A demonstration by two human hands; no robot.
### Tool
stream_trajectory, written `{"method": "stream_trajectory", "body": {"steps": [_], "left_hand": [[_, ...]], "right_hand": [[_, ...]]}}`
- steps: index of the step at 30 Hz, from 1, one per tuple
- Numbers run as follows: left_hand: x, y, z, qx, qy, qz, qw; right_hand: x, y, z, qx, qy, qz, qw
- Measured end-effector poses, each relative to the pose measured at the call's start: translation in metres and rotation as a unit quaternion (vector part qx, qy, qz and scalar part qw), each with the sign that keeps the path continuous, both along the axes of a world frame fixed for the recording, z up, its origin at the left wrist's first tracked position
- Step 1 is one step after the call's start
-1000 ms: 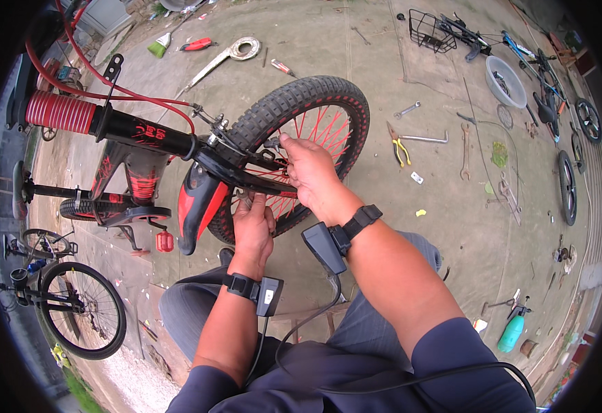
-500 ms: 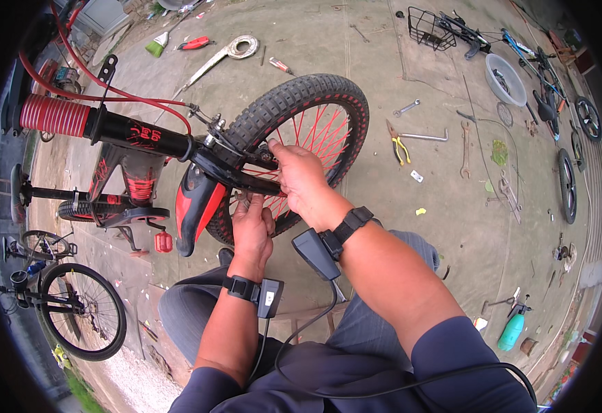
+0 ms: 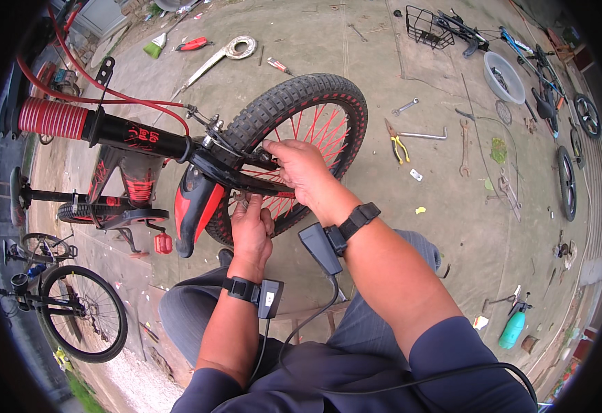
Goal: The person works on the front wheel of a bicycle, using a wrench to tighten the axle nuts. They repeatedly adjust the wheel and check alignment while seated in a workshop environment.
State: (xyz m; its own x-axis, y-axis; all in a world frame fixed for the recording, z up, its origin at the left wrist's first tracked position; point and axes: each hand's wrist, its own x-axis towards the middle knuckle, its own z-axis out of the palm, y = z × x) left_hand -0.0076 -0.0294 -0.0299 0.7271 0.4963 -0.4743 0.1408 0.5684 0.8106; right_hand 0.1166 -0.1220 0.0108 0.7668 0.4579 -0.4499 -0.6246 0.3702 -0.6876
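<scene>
The front wheel [image 3: 299,86] of a bicycle stands before me, with a knobby black tyre and red spokes. Beside it run the black fork [image 3: 253,182] and a red-and-black mudguard [image 3: 198,206]. My left hand [image 3: 251,224] is closed at the near side of the fork, fingertips pinched by the spokes; what they grip is too small to make out. Across the fork leg, my right hand [image 3: 302,168] reaches to the far side by the brake arm [image 3: 229,146]. Its thumb and fingers are bent together there, and the hand itself hides what lies between them.
Pliers with yellow handles [image 3: 399,144], an L-shaped wrench [image 3: 426,134] and several spanners lie on the concrete floor to the right. A grey basin [image 3: 504,77] and a turquoise spray bottle [image 3: 513,329] stand farther off. Another bicycle wheel [image 3: 84,313] is at lower left.
My right wrist has shifted slightly right and its fingers have turned a little at the brake arm. My left hand has stayed nearly where it was, at the fork.
</scene>
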Motion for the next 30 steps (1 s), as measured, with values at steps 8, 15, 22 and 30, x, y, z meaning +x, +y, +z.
{"method": "stream_trajectory", "body": {"steps": [8,15,22,30], "left_hand": [[0.000,-0.003,0.008,0.023,0.012,0.009,1.000],[-0.003,-0.005,0.016,0.038,0.016,-0.001,0.999],[-0.005,-0.004,0.014,0.038,0.012,-0.002,0.999],[-0.005,-0.005,0.015,0.035,0.012,-0.008,0.999]], "right_hand": [[0.006,-0.004,-0.004,-0.003,-0.016,0.048,0.999],[0.005,-0.006,-0.001,0.010,-0.020,0.048,0.999],[0.003,-0.008,0.005,0.020,0.006,0.053,0.998],[0.002,-0.002,0.000,0.036,0.032,0.032,0.998]]}}
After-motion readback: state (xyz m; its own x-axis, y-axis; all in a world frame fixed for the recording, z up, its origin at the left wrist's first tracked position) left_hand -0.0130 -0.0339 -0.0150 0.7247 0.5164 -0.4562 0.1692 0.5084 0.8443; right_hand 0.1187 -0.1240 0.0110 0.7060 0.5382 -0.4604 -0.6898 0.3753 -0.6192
